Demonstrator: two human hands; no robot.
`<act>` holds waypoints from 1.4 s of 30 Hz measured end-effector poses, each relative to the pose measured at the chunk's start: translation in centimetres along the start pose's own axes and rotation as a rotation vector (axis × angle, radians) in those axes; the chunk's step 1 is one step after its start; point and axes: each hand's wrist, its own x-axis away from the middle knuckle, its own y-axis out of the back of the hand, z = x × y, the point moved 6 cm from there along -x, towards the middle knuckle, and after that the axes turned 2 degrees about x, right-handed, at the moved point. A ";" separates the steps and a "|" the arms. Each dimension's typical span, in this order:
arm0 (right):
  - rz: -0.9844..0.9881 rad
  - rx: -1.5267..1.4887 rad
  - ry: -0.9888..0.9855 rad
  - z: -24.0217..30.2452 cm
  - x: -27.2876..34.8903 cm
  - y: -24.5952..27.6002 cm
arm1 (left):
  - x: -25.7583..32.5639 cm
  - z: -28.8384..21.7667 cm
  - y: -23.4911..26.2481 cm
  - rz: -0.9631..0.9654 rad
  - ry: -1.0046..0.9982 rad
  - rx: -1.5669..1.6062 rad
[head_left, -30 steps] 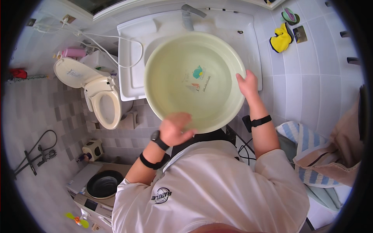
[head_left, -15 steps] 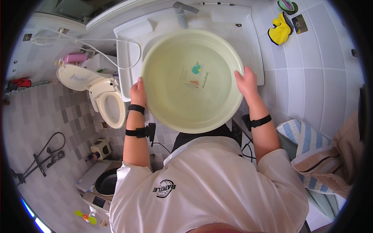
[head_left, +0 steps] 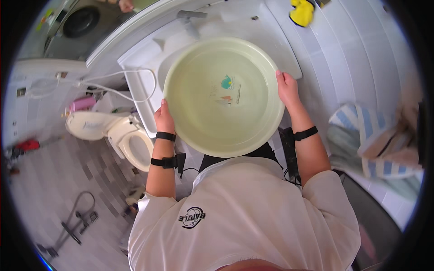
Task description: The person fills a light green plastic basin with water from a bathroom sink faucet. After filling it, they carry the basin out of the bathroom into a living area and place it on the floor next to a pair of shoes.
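A large round pale-green basin is in front of my body, with clear water seemingly in it. Printed pictures in teal and orange show on its bottom. My left hand grips the basin's left rim, thumb on top. On the right rim my right hand has the same kind of grip. The other fingers of both hands are mostly hidden beneath the rim. Behind the basin is a white washbasin with a grey faucet; the basin overlaps its front part.
A toilet with its lid up stands to the left. A white cable loops over the washbasin's left edge. Striped towels hang at the right, and a yellow glove-like cloth is on the tiled wall. A shower set is lower left.
My body has turned to the right with the basin, still in both hands. The washbasin, toilet and towels have swung counterclockwise in the picture.
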 end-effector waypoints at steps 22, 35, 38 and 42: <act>-0.675 -0.143 -0.426 -17.1 37.5 11.0 | 13.2 -0.3 -11.7 0.676 -0.110 -0.313; -0.960 -0.257 -0.643 -32.3 65.9 24.0 | 38.9 11.7 -24.2 1.021 -0.142 -0.439; -1.029 -0.234 -0.659 -34.5 71.4 28.2 | 44.5 14.7 -27.3 1.034 -0.162 -0.513; -1.078 -0.191 -0.736 -39.8 77.8 32.4 | 54.0 17.9 -32.6 1.193 -0.193 -0.499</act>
